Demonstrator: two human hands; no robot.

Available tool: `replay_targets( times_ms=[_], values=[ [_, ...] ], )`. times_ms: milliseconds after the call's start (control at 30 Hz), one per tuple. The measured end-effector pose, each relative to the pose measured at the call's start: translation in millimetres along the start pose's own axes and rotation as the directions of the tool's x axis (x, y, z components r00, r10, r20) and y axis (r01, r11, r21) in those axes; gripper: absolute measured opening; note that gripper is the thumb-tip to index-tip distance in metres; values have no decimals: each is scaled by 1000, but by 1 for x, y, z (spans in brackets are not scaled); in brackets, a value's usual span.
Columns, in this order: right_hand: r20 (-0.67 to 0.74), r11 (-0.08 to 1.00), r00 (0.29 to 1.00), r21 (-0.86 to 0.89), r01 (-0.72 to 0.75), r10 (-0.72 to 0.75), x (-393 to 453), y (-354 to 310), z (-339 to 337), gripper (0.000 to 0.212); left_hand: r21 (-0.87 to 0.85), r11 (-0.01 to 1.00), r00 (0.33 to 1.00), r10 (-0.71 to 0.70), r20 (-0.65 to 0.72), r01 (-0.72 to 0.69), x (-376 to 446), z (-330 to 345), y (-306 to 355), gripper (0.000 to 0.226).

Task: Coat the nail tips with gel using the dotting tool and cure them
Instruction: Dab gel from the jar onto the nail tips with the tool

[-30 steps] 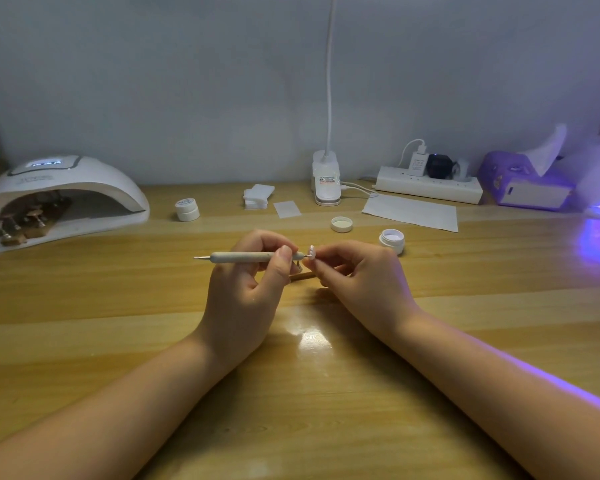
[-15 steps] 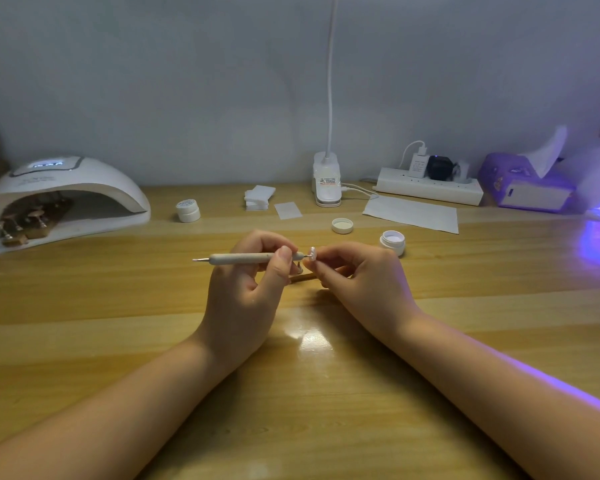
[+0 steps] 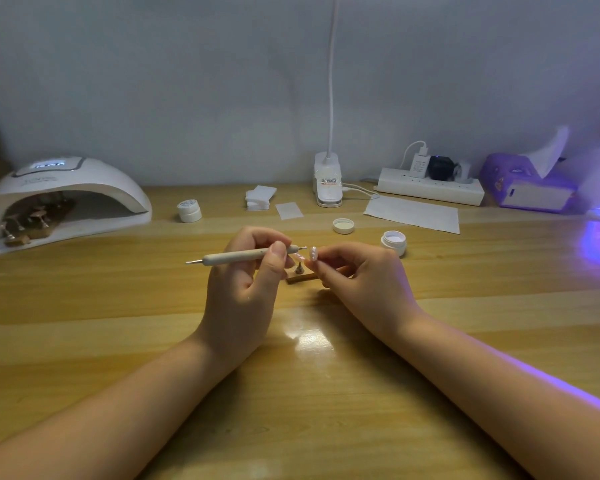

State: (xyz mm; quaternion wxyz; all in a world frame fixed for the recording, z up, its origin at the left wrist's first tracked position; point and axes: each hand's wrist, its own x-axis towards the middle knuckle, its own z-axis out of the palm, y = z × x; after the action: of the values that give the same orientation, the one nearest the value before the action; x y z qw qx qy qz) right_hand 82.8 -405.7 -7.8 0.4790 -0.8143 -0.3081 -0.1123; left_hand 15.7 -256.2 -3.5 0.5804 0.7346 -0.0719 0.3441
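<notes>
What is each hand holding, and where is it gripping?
Left hand pinches the dotting tool near its right tip. Right hand holds a nail tip at its fingertips; the exact grip is hidden.

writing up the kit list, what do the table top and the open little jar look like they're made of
Yellow-brown table top: wood or wood-look laminate, glossy; visible grain stripes and a bright lamp reflection. Small open white jar: probably plastic, smooth and opaque, with a threaded neck; its white lid lies apart.
</notes>
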Motion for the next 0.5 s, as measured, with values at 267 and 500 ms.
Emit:
replay_targets(
  times_ms=[267,500],
  values=[
    [-8,1000,1000,1,13,-13,0,1,1,17,7,1000,1000,10,10,-10,0,0,-1,10],
    [-19,1000,1000,16,16,-15,1,3,2,15,37,999,998,33,52,-35,-1,-1,-2,10]
  ],
)
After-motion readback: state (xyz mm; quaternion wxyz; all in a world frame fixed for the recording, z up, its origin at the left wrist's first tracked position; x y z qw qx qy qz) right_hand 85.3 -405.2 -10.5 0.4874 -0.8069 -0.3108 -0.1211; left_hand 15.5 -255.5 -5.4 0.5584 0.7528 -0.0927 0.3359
